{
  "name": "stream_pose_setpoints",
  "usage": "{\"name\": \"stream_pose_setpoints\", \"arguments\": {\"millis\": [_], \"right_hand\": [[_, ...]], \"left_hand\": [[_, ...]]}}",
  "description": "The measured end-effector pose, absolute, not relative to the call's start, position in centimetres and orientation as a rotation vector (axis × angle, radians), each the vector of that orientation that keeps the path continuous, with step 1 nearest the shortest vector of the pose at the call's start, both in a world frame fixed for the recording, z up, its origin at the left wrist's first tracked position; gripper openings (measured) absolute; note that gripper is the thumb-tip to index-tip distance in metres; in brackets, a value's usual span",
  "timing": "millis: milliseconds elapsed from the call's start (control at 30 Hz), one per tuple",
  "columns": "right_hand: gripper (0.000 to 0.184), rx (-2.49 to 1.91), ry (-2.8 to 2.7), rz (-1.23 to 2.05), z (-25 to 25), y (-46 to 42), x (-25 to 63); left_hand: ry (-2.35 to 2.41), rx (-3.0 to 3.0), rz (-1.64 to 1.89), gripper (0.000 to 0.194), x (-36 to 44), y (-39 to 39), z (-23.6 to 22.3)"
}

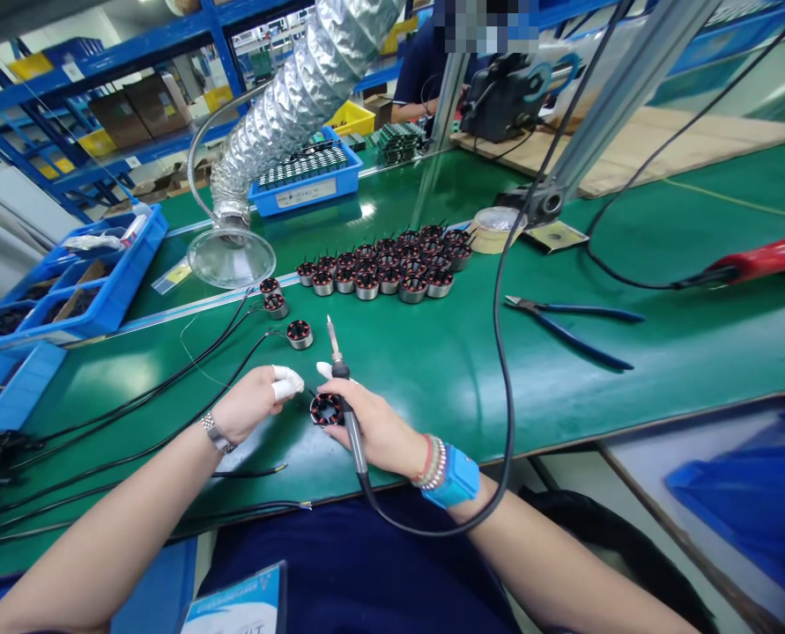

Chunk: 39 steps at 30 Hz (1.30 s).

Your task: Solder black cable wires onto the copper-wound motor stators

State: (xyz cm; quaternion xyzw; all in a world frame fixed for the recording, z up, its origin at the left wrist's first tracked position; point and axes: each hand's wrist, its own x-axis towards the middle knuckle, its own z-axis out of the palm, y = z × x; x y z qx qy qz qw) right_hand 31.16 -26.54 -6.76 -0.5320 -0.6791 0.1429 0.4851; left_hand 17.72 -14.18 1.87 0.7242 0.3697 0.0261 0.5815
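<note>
My right hand point(372, 423) is closed round a soldering iron point(343, 387), its tip pointing up and away from me, its cable looping off to the right. The same hand's fingers touch a small motor stator point(327, 409) with copper windings lying on the green mat point(432, 370). My left hand point(256, 401), white cots on two fingertips, is pinched just left of that stator, perhaps on a thin wire I cannot make out. Three loose stators point(299, 334) lie a little farther off.
A cluster of several finished stators point(392, 264) sits mid-table. Blue cutters point(567, 326) lie at the right, black cables point(141, 414) at the left. A fume duct with clear funnel point(232, 255), blue bins point(68, 282), tape roll point(491, 229), another person behind.
</note>
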Motion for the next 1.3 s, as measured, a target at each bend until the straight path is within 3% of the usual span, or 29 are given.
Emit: {"name": "stream_pose_setpoints", "arguments": {"millis": [200, 633, 933, 1133, 1300], "right_hand": [[0.047, -1.288, -1.647, 0.36, -6.8, -26.6, 31.2], [0.045, -1.31, -1.638, 0.313, -6.7, -26.6, 31.0], [0.046, -1.328, -1.652, 0.29, -6.9, -26.6, 30.9], [0.047, -1.325, -1.647, 0.275, -6.7, -26.8, 30.9], [0.045, -1.353, -1.641, 0.285, -6.8, -27.0, 31.0]], "left_hand": [[0.919, 2.015, -0.129, 0.03, 16.1, -14.3, 3.0], [0.816, 1.47, 0.132, 0.027, 16.0, -15.2, 0.4], [0.91, 1.614, -0.121, 0.033, 15.7, -16.2, 1.8], [0.871, 1.569, -0.02, 0.026, 15.9, -16.5, 0.7], [0.761, 1.986, -0.02, 0.024, 14.4, -16.1, 0.5]]}}
